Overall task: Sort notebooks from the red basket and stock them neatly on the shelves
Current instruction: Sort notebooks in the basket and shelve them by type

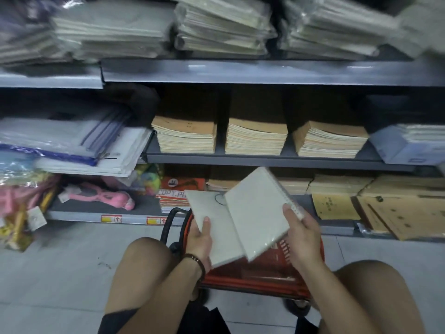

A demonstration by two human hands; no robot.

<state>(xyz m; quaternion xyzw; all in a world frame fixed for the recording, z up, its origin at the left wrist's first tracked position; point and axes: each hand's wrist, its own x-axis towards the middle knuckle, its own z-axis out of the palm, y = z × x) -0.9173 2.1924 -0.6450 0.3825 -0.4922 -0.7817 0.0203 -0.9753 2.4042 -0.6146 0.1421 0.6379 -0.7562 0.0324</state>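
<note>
White notebooks: two of them, one in each hand, held up over the red basket, near the person.
Left notebook [216, 227]: plain white cover, tipped a bit to the left.
Right notebook [257, 208]: has a wire spiral down its right side and a shiny clear wrap. Its left edge lies over the left notebook.
Left hand [199, 239]: grips the near left side of the left notebook, thumb on top.
Right hand [301, 235]: grips the near right side of the right notebook, thumb on top, fingers under.
Hands together or apart: apart, each holding its own book.
Red basket [260, 273]: on the floor between the bare knees, right under the notebooks.
Black handle [168, 222]: sticks up at the basket's left side.
Bracelet [196, 260]: dark beads on the left wrist.
Middle shelf [265, 159]: three tidy stacks of tan notebooks [256, 138] side by side, far behind the hands.
Top shelf: blurry wrapped stacks [224, 30] of pale books.
Bottom shelf: brown envelopes [390, 213] on the right, an orange copy paper pack [173, 196] just behind the basket, a pink toy [103, 194] on the left.
Floor [60, 261]: grey tiles.
</note>
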